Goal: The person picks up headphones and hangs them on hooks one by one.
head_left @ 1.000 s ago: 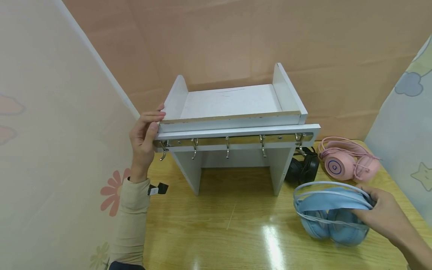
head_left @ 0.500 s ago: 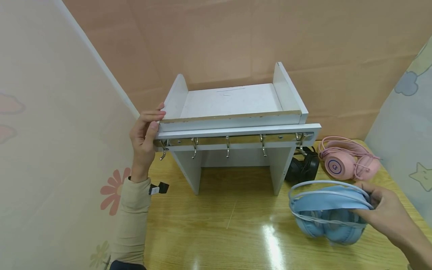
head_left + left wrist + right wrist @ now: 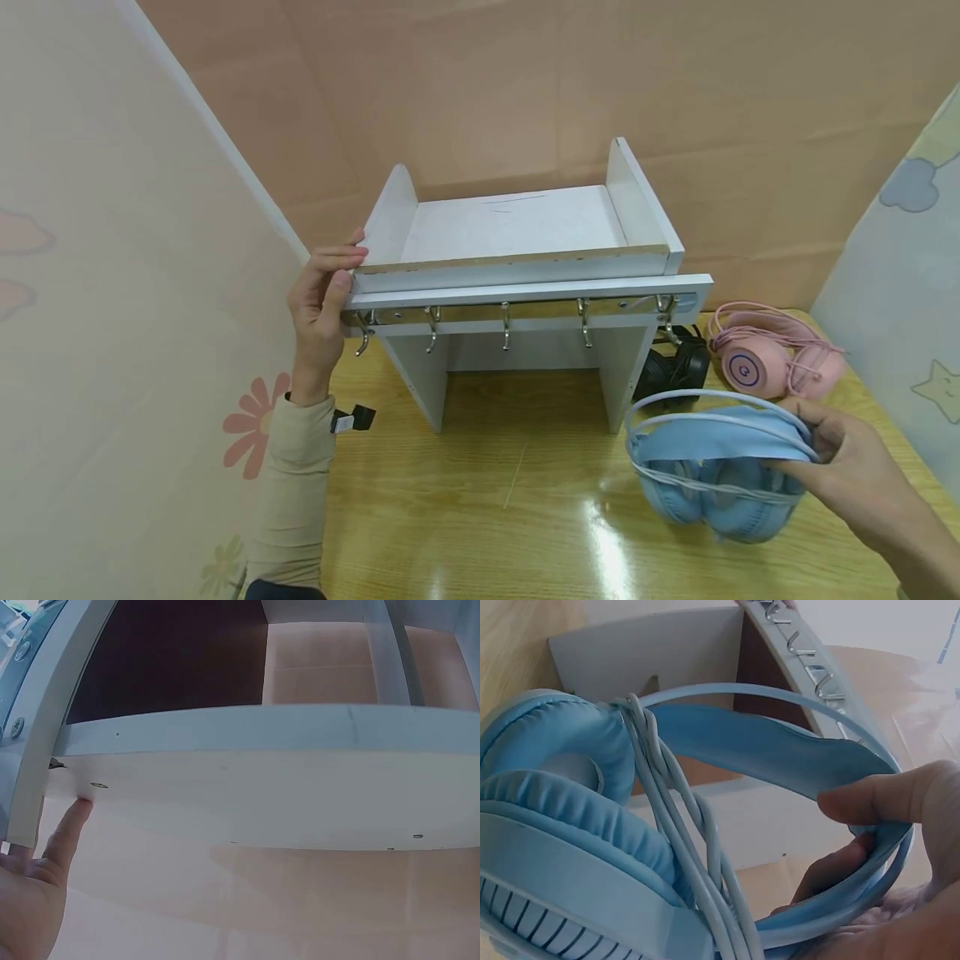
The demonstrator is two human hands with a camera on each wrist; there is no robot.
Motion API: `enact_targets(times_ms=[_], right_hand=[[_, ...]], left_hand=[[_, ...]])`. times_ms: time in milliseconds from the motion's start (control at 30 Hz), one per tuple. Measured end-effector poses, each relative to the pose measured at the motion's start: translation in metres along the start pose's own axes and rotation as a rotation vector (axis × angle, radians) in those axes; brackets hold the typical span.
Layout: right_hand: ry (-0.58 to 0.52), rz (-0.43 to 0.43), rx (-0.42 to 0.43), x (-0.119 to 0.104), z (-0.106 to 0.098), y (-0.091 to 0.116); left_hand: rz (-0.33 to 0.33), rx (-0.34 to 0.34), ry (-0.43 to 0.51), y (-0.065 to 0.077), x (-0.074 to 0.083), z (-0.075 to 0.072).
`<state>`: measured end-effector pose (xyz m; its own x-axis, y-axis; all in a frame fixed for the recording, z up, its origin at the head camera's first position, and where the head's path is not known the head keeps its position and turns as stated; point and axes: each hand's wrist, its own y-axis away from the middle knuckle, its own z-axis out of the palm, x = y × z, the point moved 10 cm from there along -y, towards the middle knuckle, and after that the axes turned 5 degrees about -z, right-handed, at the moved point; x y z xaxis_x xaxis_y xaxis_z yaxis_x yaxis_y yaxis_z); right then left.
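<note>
Okay, so the right hand [image 3: 858, 467] has its fingers curled round the headband [image 3: 765, 746] of the blue headphones [image 3: 720, 437], lower right, earcups [image 3: 742, 504] hanging below; left hand [image 3: 318, 304], fingers fairly straight, presses the white rack [image 3: 525, 287], centre-left, probably steadying it.

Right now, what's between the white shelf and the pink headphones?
Black headphones lie between the white shelf and the pink headphones, as the head view shows.

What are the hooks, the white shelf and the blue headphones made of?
Hooks: probably shiny metal; they gleam silver. White shelf: maybe smooth white-coated wood board; a brown edge shows bare. Blue headphones: likely plastic, with smooth, stiff-looking shells; wrinkled ear pads may be fake leather.
</note>
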<state>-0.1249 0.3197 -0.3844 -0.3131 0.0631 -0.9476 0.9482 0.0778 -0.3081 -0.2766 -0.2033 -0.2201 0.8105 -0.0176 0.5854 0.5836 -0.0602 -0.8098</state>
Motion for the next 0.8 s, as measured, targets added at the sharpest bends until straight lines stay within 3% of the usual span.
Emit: enact_targets(times_ms=[233,400,633,800], right_hand=[[-0.016,0.007,-0.042,-0.003,0.007,-0.003],[-0.012,-0.044,-0.103,-0.010,0.018,-0.006],[-0.141,-0.150,-0.213,-0.025,0.041,-0.013],[-0.179,-0.158,-0.216,-0.028,0.052,-0.017]], left_hand=[[0.005,-0.002,-0.001,0.000,-0.001,0.000],[0.010,-0.012,0.009,-0.001,-0.001,0.000],[0.004,-0.049,0.028,-0.002,-0.002,0.001],[-0.010,-0.061,0.027,-0.002,-0.003,0.000]])
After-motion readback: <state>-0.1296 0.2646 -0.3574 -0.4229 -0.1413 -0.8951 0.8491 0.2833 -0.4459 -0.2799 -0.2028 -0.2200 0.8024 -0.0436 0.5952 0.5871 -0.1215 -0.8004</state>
